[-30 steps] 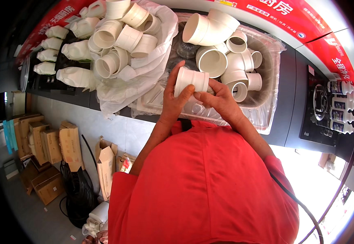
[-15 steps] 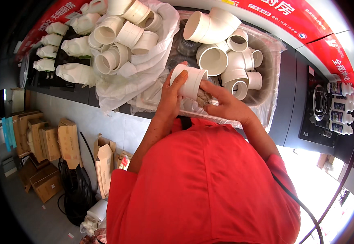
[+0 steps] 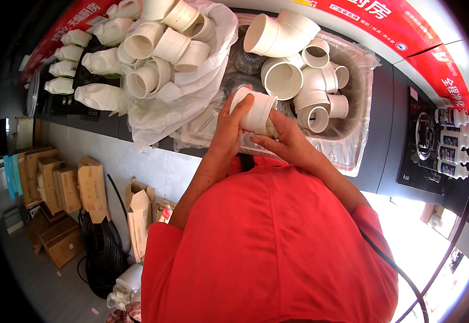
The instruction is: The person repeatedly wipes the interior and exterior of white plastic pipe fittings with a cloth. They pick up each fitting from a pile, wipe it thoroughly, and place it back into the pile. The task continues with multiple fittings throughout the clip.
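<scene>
My left hand (image 3: 230, 125) grips a short white plastic pipe coupling (image 3: 257, 112), with the thumb over its upper side. My right hand (image 3: 289, 139) closes on a crumpled beige-grey rag (image 3: 268, 129) and presses it to the coupling's right end and underside. Part of the rag is hidden by the fingers. Beyond my hands, white elbow and tee pipe fittings (image 3: 282, 79) are piled in a plastic-lined basin (image 3: 359, 91). To the left, a white plastic bag (image 3: 191, 102) stands open around several more white pipe fittings (image 3: 171, 45).
White jugs (image 3: 101, 97) stand on the counter at far left, and small white bottles (image 3: 452, 141) on a black hob (image 3: 422, 171) at right. Cardboard boxes (image 3: 91, 188) and a coil of black hose (image 3: 102, 253) lie on the floor at lower left.
The coupling has tilted and shifted slightly right in my left hand. My right hand has moved a little left and down, its thumb now lying across the rag under the coupling's right end.
</scene>
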Motion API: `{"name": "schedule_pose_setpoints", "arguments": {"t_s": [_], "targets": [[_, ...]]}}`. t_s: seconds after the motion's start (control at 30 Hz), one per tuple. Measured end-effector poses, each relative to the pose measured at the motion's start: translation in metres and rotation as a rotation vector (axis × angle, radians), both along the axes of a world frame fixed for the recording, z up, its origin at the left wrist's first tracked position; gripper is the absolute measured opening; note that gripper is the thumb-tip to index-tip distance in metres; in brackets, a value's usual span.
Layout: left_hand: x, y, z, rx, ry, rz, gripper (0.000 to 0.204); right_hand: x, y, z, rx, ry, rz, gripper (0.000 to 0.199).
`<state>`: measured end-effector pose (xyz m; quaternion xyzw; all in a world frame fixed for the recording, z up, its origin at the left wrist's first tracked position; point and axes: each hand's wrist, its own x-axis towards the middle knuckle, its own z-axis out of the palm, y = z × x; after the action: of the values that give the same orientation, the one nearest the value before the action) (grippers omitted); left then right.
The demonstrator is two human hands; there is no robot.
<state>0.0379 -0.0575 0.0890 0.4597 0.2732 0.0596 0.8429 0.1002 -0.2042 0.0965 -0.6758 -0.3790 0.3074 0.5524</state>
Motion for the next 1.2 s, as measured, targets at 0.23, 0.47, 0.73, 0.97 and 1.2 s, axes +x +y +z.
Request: {"name": "schedule_pose_setpoints", "arguments": {"t_s": [0.23,0.47,0.73,0.97,1.2], "targets": [[-0.002,0.002,-0.017,-0.123,0.065,0.028,0.053,0.008,0.0,-0.016,0.014,-0.557,-0.031,0.041],[0.001,0.001,-0.012,0.308,-0.234,0.021,0.056,0.016,0.003,0.007,0.153,0.54,-0.12,0.041],[-0.001,0.001,-0.003,0.208,-0.263,0.082,0.047,-0.001,0.007,0.007,0.075,0.21,-0.105,0.041],[-0.001,0.004,-0.016,-0.148,0.057,0.033,0.047,0.002,0.003,-0.021,-0.02,-0.607,0.01,0.048],[-0.002,0.01,-0.014,0.069,-0.122,-0.06,0.054,0.008,0.004,-0.002,0.082,0.293,-0.053,0.042]]}}
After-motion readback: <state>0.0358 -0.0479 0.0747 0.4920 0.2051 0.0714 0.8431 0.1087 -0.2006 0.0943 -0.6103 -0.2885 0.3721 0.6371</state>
